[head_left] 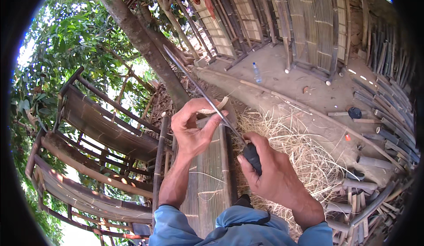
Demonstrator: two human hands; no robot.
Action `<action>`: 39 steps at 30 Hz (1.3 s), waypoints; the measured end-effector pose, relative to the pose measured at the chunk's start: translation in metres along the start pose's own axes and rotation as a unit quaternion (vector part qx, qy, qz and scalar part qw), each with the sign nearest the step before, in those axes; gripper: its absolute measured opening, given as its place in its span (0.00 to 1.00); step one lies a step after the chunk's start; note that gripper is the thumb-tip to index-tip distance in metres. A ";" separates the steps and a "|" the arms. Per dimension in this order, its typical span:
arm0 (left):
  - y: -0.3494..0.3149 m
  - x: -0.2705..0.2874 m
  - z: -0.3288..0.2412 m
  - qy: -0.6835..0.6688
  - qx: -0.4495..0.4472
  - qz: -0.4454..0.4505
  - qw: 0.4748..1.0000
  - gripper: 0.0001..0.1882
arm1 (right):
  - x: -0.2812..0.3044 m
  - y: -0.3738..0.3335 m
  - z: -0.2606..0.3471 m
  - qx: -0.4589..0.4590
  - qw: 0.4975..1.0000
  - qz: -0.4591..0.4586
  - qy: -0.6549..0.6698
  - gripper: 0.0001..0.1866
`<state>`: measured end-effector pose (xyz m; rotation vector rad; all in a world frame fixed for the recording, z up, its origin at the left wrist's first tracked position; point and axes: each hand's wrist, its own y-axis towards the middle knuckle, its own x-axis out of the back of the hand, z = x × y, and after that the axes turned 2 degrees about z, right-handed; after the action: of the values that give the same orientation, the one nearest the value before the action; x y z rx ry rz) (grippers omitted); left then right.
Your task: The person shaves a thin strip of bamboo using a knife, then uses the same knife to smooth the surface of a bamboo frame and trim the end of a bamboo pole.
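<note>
My left hand [193, 129] pinches a short, pale, curved strip of bamboo [224, 102] between thumb and fingers. My right hand [277, 171] is wrapped round the black handle [252, 158] of a long, thin-bladed knife [187, 74]. The blade slants away to the upper left, passing close by the left thumb and the strip. Whether its edge touches the strip, I cannot tell. Beneath both hands lies a narrow bench of bamboo slats [207, 175], partly hidden by my forearms.
Pale shavings [287, 144] are heaped to the right of the bench. Cut bamboo poles [388, 104] are piled at the far right. A plastic bottle [257, 72] stands on the dirt ground ahead. Bamboo seats [106, 122] stand left, panels [309, 20] behind, beside a tree trunk [145, 42].
</note>
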<state>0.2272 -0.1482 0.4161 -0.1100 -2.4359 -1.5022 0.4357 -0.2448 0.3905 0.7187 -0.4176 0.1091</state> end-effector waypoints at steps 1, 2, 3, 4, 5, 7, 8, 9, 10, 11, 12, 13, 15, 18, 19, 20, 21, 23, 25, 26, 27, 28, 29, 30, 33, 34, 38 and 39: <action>0.002 0.000 0.000 0.013 0.016 -0.004 1.000 0.16 | 0.003 0.003 0.001 0.002 1.000 -0.002 0.006 0.25; 0.004 0.001 -0.002 0.026 0.035 -0.002 0.999 0.16 | 0.008 0.005 0.003 -0.036 0.999 0.029 0.008 0.22; 0.009 0.002 -0.004 0.012 0.023 -0.010 1.000 0.16 | 0.013 0.008 0.004 -0.072 0.996 0.052 0.008 0.20; 0.015 0.006 -0.007 0.053 -0.008 0.010 0.998 0.16 | 0.018 0.011 0.006 -0.071 0.996 0.044 0.010 0.18; 0.024 0.011 -0.013 0.095 -0.042 0.033 0.994 0.15 | 0.022 0.014 0.007 -0.077 0.996 0.050 0.003 0.18; 0.056 0.027 -0.027 0.101 -0.135 0.044 0.985 0.12 | 0.030 0.020 0.010 -0.086 0.995 0.053 -0.010 0.18; 0.080 0.038 -0.036 0.147 -0.184 0.051 0.971 0.09 | 0.032 0.023 0.012 -0.089 0.994 0.059 -0.012 0.18; 0.102 0.047 -0.047 0.197 -0.181 0.033 0.963 0.10 | 0.033 0.025 0.014 -0.091 0.994 0.060 -0.019 0.18; 0.127 0.054 -0.058 0.205 -0.188 0.035 0.960 0.13 | 0.033 0.028 0.017 -0.096 0.993 0.055 -0.039 0.18; 0.152 0.059 -0.068 0.202 -0.215 0.019 0.955 0.15 | 0.033 0.029 0.020 -0.101 0.992 0.051 -0.058 0.18; 0.171 0.065 -0.079 0.212 -0.210 0.012 0.954 0.17 | 0.032 0.031 0.023 -0.109 0.992 0.054 -0.045 0.19; 0.187 0.067 -0.085 0.220 -0.245 0.040 0.943 0.18 | 0.030 0.031 0.026 -0.111 0.991 0.052 -0.050 0.19; 0.209 0.072 -0.091 0.259 -0.232 0.064 0.935 0.20 | 0.026 0.030 0.031 -0.128 0.986 0.044 -0.098 0.19; 0.187 0.018 -0.039 0.338 -0.134 0.178 0.915 0.24 | 0.021 0.026 0.035 -0.199 0.976 0.040 -0.079 0.20; 0.177 0.004 -0.027 0.364 -0.002 0.249 0.897 0.25 | 0.019 0.025 0.035 -0.203 0.975 0.035 -0.080 0.20; 0.179 0.000 -0.021 0.340 -0.045 0.234 0.909 0.25 | 0.018 0.024 0.036 -0.195 0.976 0.027 -0.092 0.20; 0.183 -0.003 -0.020 0.327 -0.086 0.226 0.914 0.26 | 0.019 0.024 0.035 -0.208 0.972 0.014 -0.113 0.20; 0.196 0.002 -0.035 0.307 -0.121 0.214 0.919 0.27 | 0.019 0.025 0.034 -0.204 0.975 0.009 -0.087 0.20; 0.223 0.013 -0.065 0.273 -0.191 0.183 0.925 0.25 | 0.019 0.029 0.034 -0.205 0.977 0.002 -0.062 0.20; 0.245 0.036 -0.080 0.397 -0.152 0.127 0.896 0.25 | 0.019 0.031 0.033 -0.188 0.977 -0.006 -0.099 0.20; 0.255 0.045 -0.087 0.436 -0.147 0.096 0.883 0.24 | 0.017 0.034 0.031 -0.199 0.971 -0.007 -0.131 0.19; 0.261 0.050 -0.079 0.461 -0.128 0.107 0.872 0.24 | 0.015 0.037 0.028 -0.180 0.974 -0.018 -0.138 0.19; 0.257 0.036 -0.054 0.484 -0.091 0.161 0.856 0.25 | 0.011 0.038 0.023 -0.183 0.975 -0.016 -0.125 0.20; 0.236 0.005 -0.009 0.498 -0.032 0.256 0.828 0.25 | 0.008 0.035 0.019 -0.196 0.975 -0.002 -0.105 0.20; 0.144 -0.026 0.108 0.405 0.081 0.394 0.821 0.29 | -0.021 0.029 -0.006 -0.296 0.947 0.074 -0.104 0.20; 0.119 -0.032 0.135 0.327 0.101 0.395 0.853 0.32 | -0.028 0.026 -0.018 -0.355 0.924 0.107 -0.091 0.20; 0.102 -0.017 0.141 -0.232 0.093 0.322 0.913 0.36 | -0.047 0.015 -0.061 -0.356 0.930 0.079 -0.047 0.19; 0.103 -0.003 0.123 -0.362 0.072 0.323 0.872 0.38 | -0.052 0.020 -0.069 -0.327 0.941 0.070 -0.045 0.19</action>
<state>0.2272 0.0081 0.4527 -1.5306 -2.5649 -1.0589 0.4070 -0.1815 0.3352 0.0364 -0.5547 0.0639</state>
